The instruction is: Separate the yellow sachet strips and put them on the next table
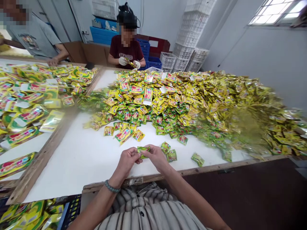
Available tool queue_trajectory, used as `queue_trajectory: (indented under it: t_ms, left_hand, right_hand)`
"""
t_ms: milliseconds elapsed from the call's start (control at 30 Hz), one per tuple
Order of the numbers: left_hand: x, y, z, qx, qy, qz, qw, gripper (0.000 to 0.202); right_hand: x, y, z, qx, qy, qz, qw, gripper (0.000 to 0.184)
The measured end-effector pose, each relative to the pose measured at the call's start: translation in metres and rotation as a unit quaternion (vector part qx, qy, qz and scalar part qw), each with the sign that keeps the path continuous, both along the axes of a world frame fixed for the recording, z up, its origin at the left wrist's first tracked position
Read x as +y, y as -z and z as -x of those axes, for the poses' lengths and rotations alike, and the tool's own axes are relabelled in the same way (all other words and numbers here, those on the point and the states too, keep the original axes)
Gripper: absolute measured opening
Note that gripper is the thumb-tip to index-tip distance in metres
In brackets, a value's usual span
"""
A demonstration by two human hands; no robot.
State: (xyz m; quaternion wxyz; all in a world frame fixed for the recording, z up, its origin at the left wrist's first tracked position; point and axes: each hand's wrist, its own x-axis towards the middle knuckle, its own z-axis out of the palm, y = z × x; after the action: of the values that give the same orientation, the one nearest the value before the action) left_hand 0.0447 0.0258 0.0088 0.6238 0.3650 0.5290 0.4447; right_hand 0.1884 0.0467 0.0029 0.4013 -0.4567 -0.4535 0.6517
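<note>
My left hand (128, 160) and my right hand (157, 157) meet over the near edge of the white table (79, 156). Both pinch one small green and yellow sachet (143, 150) between their fingertips. A few loose sachets (169, 152) lie just right of my right hand. A huge heap of the same yellow-green sachets (192, 102) covers the far and right part of the table.
Flat printed cartons (28, 95) cover the neighbouring table at left. A person in a dark red shirt with white gloves (126, 51) works at the far end; another person's arm (55, 56) rests at far left. White crates (189, 35) are stacked behind. More cartons fill a bin (28, 214) at lower left.
</note>
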Motion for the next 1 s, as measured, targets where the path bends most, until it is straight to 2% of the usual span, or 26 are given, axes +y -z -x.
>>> queue_trajectory:
  t_ms: [133,200,233,267,300,367,433,500,600,667,733,767,833,900,933,1000]
  left_hand:
    - [0.006,0.008,0.003,0.043,-0.019,-0.01,0.999,0.033]
    - [0.012,0.007,0.015,0.12,-0.018,-0.021,0.992,0.034]
    - [0.016,0.006,0.023,0.189,-0.031,-0.032,0.981,0.035]
    - [0.021,0.004,0.032,0.275,-0.051,-0.05,0.959,0.037]
    - [0.027,0.001,0.04,0.368,-0.071,-0.076,0.924,0.042]
    - [0.04,-0.002,0.054,0.528,-0.087,-0.137,0.834,0.057]
    - [0.055,-0.001,0.061,0.62,-0.051,-0.176,0.763,0.072]
    - [0.066,0.002,0.064,0.653,0.015,-0.18,0.736,0.074]
    - [0.071,0.009,0.069,0.646,0.096,-0.191,0.733,0.057]
    - [0.064,0.012,0.076,0.615,0.143,-0.242,0.737,0.059]
    - [0.052,0.014,0.085,0.579,0.172,-0.298,0.739,0.067]
    - [0.045,0.014,0.088,0.567,0.163,-0.315,0.743,0.068]
    - [0.03,0.012,0.092,0.572,0.073,-0.291,0.764,0.059]
    - [0.019,0.009,0.089,0.6,-0.051,-0.182,0.778,0.041]
    - [0.016,0.009,0.084,0.615,-0.091,-0.11,0.776,0.039]
    - [0.015,0.009,0.071,0.637,-0.101,0.016,0.764,0.053]
  right_hand:
    - [0.014,0.009,0.007,-0.062,-0.01,-0.059,0.996,0.03]
    - [0.032,0.01,0.008,-0.105,-0.032,-0.093,0.99,0.029]
    - [0.043,0.01,0.007,-0.139,-0.042,-0.115,0.983,0.028]
    - [0.056,0.008,0.006,-0.183,-0.048,-0.143,0.971,0.025]
    - [0.07,0.007,0.006,-0.233,-0.05,-0.176,0.955,0.021]
    - [0.095,0.004,0.008,-0.332,-0.059,-0.243,0.91,0.012]
    - [0.111,0.006,0.013,-0.39,-0.086,-0.269,0.876,0.012]
    - [0.116,0.011,0.018,-0.412,-0.096,-0.262,0.868,0.013]
    - [0.109,0.027,0.016,-0.413,-0.073,-0.246,0.874,0.005]
    - [0.103,0.038,0.008,-0.389,-0.039,-0.228,0.892,0.011]
    - [0.101,0.047,0.0,-0.336,0.011,-0.197,0.921,0.021]
    - [0.101,0.05,-0.003,-0.304,0.033,-0.184,0.934,0.024]
    - [0.102,0.052,-0.004,-0.254,0.055,-0.172,0.95,0.029]
    - [0.102,0.049,-0.001,-0.23,0.056,-0.178,0.955,0.031]
    - [0.101,0.047,0.002,-0.223,0.052,-0.181,0.957,0.03]
    - [0.097,0.043,0.009,-0.212,0.042,-0.185,0.959,0.029]
